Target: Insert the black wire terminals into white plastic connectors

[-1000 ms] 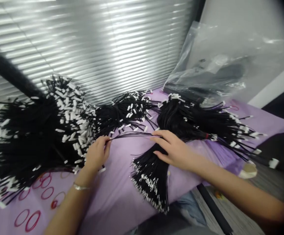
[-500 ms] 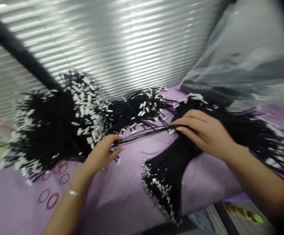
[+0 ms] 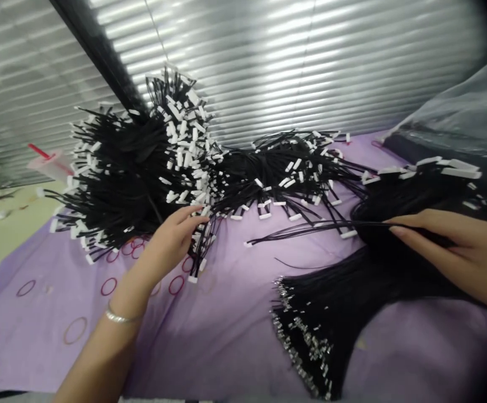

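My left hand (image 3: 168, 242) reaches into the edge of a big pile of black wires with white connectors (image 3: 134, 162), its fingers pinching a few strands that hang down. My right hand (image 3: 457, 252) rests on a thick bundle of black wires with metal tips (image 3: 331, 313) at the right, fingers stretched out along it. A few thin black strands (image 3: 310, 232) run from under its fingertips to the left.
A purple cloth (image 3: 210, 330) covers the table, with red rubber bands (image 3: 109, 285) scattered on it. A second wire heap (image 3: 285, 168) lies in the middle. A clear plastic bag (image 3: 457, 123) sits at the right. Window blinds (image 3: 289, 61) stand behind. A pink cup (image 3: 50, 162) stands at the far left.
The view has swung left. My left hand let go of the long strands and moved to the big pile. My right hand stays on the bundle with the strands now loose.
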A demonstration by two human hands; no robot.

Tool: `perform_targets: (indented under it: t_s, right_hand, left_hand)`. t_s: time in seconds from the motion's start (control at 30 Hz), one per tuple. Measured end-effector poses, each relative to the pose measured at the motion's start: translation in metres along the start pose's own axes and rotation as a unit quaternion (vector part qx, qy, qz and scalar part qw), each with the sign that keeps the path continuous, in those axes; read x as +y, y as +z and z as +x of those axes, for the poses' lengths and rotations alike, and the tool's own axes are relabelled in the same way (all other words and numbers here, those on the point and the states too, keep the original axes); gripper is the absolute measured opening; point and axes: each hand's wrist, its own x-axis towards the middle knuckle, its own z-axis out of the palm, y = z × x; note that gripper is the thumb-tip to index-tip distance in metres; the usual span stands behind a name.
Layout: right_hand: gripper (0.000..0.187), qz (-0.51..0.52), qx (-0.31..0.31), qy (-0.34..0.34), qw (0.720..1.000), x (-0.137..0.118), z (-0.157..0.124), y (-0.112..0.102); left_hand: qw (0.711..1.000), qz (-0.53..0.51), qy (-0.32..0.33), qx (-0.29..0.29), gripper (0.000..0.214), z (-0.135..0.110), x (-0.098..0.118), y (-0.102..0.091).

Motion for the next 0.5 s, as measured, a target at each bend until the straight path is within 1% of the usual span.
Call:
perform_targets:
  t_s: [0.03,0.07,0.1,0.13,0.17,0.23,0.27,0.3,0.33,0.37,0.43,0.47,0.5]
  right_hand:
    - [0.033,0.017,-0.025,0.023,0.999,-0.003,0.000,-0.002]
    - [0.033,0.038,-0.055,0.045,0.997,-0.008,0.001,-0.005]
    - [0.033,0.062,-0.068,0.071,0.993,-0.013,0.004,-0.008]
    - [0.032,0.091,-0.082,0.089,0.989,-0.020,0.007,-0.012]
    - [0.030,0.121,-0.093,0.101,0.983,-0.026,0.010,-0.016]
    - [0.029,0.175,-0.090,0.126,0.972,-0.037,0.017,-0.022]
    - [0.028,0.197,-0.077,0.143,0.967,-0.040,0.019,-0.025]
    - [0.028,0.219,-0.061,0.162,0.960,-0.041,0.020,-0.027]
    - [0.027,0.242,-0.044,0.185,0.951,-0.042,0.021,-0.030]
    - [0.025,0.265,-0.030,0.207,0.941,-0.041,0.020,-0.032]
    - [0.022,0.303,-0.022,0.242,0.921,-0.038,0.017,-0.039]
    - [0.021,0.314,-0.028,0.252,0.915,-0.035,0.015,-0.042]
    - [0.021,0.317,-0.035,0.259,0.912,-0.033,0.014,-0.046]
  left_hand:
    - [1.000,-0.004,0.001,0.016,0.027,-0.001,0.005,0.000]
    - [1.000,-0.021,0.000,0.021,0.024,0.000,0.012,0.001]
    - [0.998,-0.052,-0.011,0.017,0.024,0.002,0.020,0.004]
    - [0.996,-0.085,-0.016,0.004,0.032,0.005,0.030,0.009]
    - [0.993,-0.117,-0.022,-0.025,0.047,0.009,0.039,0.015]
    - [0.982,-0.168,-0.013,-0.084,0.076,0.018,0.055,0.032]
    - [0.974,-0.196,-0.011,-0.111,0.083,0.023,0.060,0.040]
    - [0.965,-0.227,-0.013,-0.129,0.082,0.027,0.064,0.049]
    - [0.955,-0.259,-0.023,-0.139,0.073,0.032,0.066,0.056]
    - [0.947,-0.288,-0.035,-0.141,0.059,0.035,0.066,0.061]
    - [0.933,-0.329,-0.055,-0.136,0.027,0.041,0.065,0.065]
    - [0.927,-0.344,-0.067,-0.131,0.017,0.042,0.065,0.065]
    - [0.921,-0.361,-0.081,-0.125,0.015,0.044,0.064,0.064]
